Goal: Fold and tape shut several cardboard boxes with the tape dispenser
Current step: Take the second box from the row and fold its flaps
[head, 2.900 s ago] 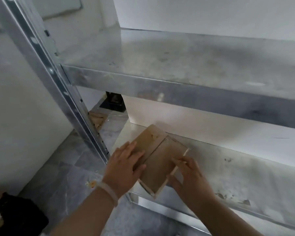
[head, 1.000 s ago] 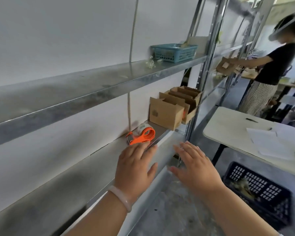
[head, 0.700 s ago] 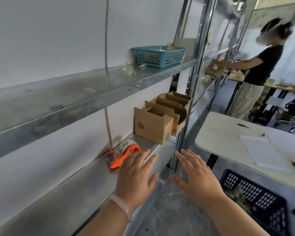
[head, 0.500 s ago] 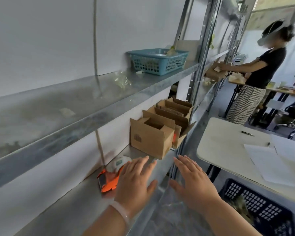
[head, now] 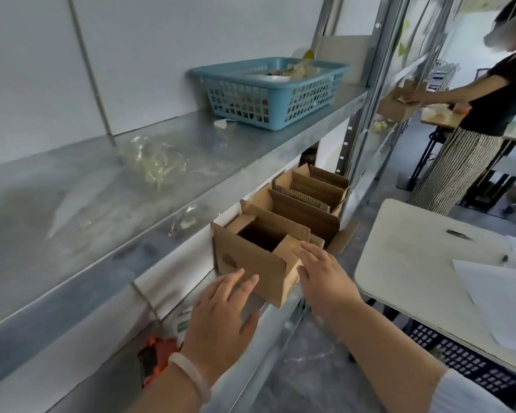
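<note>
Grey metal shelving [head: 221, 150] runs along a white wall. On its upper level a blue basket [head: 268, 93] sits toward twelve o'clock, and a crumple of clear plastic wrap [head: 152, 162] lies at ten o'clock from centre. On the lower shelf [head: 102, 386] a row of open cardboard boxes [head: 307, 198] stands one behind another. The nearest box [head: 251, 266] is just below centre, upright, with its flaps up and its dark inside showing. The left hand [head: 221, 317], a pale bracelet [head: 191, 377] on its wrist, is at six o'clock of that box, fingers straight and spread toward the box's front face, holding nothing. The right hand [head: 325, 275] is at the box's three o'clock side, also flat and spread, its fingertips at the right-hand flap; whether they press it cannot be told. The orange tape dispenser [head: 157, 348] lies on the lower shelf at seven o'clock, partly hidden behind the left wrist, untouched by either hand. At four o'clock a white table [head: 414, 263] carries papers [head: 495, 299] and a pen [head: 459, 234], with a black crate [head: 465, 362] beneath it. A second person [head: 483, 114] stands at two o'clock, handling another box at the far shelving.
</note>
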Available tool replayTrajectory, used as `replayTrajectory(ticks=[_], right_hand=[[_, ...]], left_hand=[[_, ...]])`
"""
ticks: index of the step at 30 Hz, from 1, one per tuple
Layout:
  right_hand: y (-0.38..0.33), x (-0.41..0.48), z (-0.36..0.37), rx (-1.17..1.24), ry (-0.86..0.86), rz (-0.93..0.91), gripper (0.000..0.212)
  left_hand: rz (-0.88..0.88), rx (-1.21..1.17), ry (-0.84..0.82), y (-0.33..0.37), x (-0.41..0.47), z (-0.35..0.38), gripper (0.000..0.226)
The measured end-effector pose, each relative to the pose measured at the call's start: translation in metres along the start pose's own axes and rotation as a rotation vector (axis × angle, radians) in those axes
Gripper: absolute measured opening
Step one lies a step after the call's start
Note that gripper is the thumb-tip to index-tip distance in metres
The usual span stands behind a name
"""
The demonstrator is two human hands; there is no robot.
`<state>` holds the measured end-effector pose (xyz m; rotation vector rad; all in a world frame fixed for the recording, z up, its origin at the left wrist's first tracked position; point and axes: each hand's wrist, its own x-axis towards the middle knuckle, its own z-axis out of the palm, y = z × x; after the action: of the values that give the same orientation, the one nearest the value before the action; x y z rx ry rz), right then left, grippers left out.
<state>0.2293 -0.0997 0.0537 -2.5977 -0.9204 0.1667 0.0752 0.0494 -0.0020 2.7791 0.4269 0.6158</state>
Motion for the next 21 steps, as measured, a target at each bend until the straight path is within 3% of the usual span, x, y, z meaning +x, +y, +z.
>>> replayTrajectory(ticks=[6, 13, 18, 21], right_hand=[[0.004, 0.057, -0.006, -0.067, -0.087, -0.123, 0.053], [0.011, 0.1, -0.003, -0.302, -0.388, -0.319, 0.081], [0.02, 0.105, -0.003, -0.143, -0.316, -0.374, 0.037], [0.025, 0.096, -0.005, 0.025, -0.176, -0.387, 0.012]], left_hand=[[-0.073, 0.004, -0.014, 0.004, 0.017, 0.004, 0.055], [-0.176, -0.036, 0.033, 0.012, 0.03, 0.005, 0.054], [-0.251, -0.088, 0.004, 0.015, 0.033, 0.011, 0.058], [-0.294, -0.153, 0.02, 0.021, 0.039, 0.012, 0.057]])
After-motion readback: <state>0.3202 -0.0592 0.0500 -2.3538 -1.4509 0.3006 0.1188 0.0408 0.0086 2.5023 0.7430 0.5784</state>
